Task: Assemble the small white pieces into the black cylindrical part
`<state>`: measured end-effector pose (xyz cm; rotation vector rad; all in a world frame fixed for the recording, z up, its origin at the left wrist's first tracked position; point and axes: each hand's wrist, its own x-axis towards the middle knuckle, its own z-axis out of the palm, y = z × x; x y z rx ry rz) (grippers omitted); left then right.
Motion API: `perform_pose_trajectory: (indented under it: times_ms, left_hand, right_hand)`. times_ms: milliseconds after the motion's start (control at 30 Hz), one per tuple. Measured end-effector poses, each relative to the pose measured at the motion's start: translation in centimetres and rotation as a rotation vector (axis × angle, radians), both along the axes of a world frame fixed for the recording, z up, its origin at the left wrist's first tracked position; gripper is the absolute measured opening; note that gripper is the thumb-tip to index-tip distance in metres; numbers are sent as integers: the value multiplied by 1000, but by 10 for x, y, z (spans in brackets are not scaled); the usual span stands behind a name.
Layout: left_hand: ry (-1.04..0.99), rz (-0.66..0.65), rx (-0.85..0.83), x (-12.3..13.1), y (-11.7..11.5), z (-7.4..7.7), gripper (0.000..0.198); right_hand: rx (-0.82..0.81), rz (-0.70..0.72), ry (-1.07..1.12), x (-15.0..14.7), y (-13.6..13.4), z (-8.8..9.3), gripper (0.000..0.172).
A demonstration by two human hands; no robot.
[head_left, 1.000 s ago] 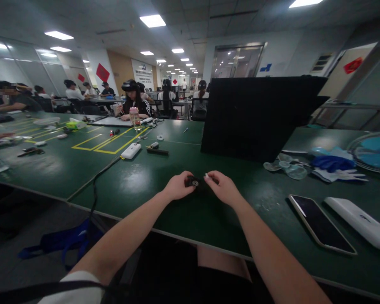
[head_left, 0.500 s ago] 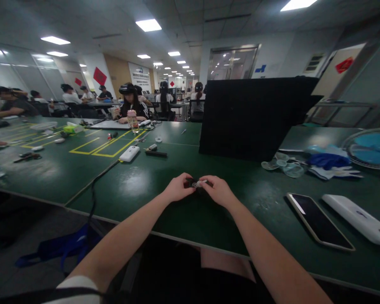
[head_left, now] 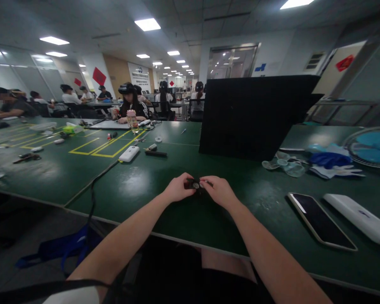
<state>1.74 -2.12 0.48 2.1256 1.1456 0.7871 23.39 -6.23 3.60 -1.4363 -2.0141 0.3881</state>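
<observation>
Over the green table [head_left: 240,236], near its front edge, my left hand [head_left: 178,188] is closed on a small dark object with a round, pale metallic part [head_left: 195,185] at its right end. My right hand [head_left: 218,190] is pinched just to the right of that round part. A small light piece [head_left: 205,181] shows at its fingertips, too small to name. The two hands are close together, with a narrow gap between their fingertips.
A large black panel [head_left: 243,118] stands behind my hands. On the right lie a phone [head_left: 321,221], a white device [head_left: 359,217], gloves [head_left: 332,162] and a fan [head_left: 373,145]. A white power bank [head_left: 129,154] with a cable and a black bar [head_left: 156,154] lie left.
The pale piece at my right fingertips has drawn back from the dark object, so its round part shows more fully. My hands have stayed nearly in place.
</observation>
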Motion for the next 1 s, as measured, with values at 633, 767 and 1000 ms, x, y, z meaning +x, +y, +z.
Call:
perform_pose_trajectory:
  times_ms: [633, 767, 1000]
  left_hand:
    - [-2, 0, -36, 0, 3, 0, 49]
    - [12, -15, -56, 0, 1, 4, 49]
    - [81, 104, 128, -21, 6, 11, 45]
  right_hand:
    - [-35, -231, 86, 2, 5, 1, 50]
    - [-216, -354, -26, 9, 8, 0, 62]
    - [-317, -325, -45, 12, 12, -4, 58]
